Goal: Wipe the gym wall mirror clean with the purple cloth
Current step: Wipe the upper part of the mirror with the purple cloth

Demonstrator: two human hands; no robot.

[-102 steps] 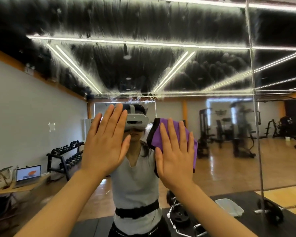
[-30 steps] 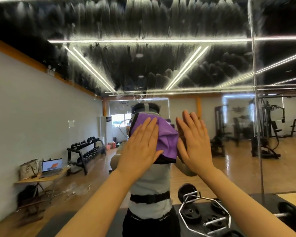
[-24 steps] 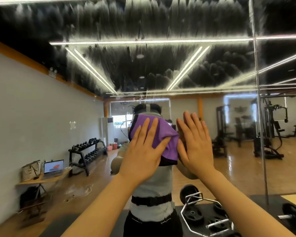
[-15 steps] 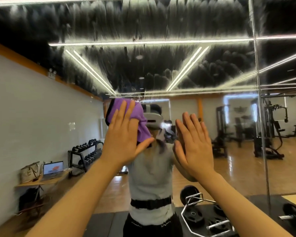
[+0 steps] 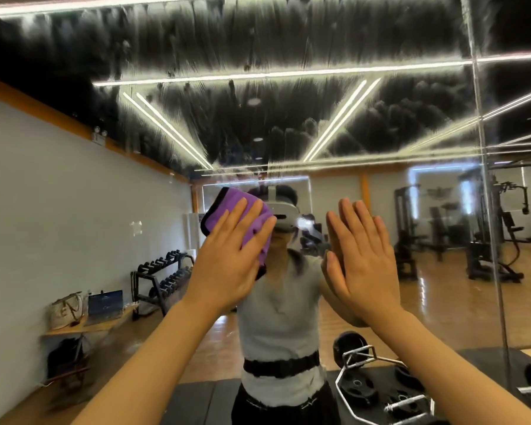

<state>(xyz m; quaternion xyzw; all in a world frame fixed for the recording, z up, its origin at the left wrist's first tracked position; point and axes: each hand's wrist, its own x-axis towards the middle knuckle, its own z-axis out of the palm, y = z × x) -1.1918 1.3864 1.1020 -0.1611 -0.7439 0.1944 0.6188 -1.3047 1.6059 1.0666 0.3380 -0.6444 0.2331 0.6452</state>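
On the large smeared glass wall mirror (image 5: 74, 194), the left hand (image 5: 230, 265) presses a folded purple cloth with dark edging (image 5: 227, 210) flat under straight fingers, while just beside it the right hand (image 5: 362, 262) rests open-palmed on the glass, holding nothing.

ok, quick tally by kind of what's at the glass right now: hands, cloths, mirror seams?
Hands: 2, left hand and right hand
Cloths: 1, purple cloth
Mirror seams: 1, vertical seam
Total: 4
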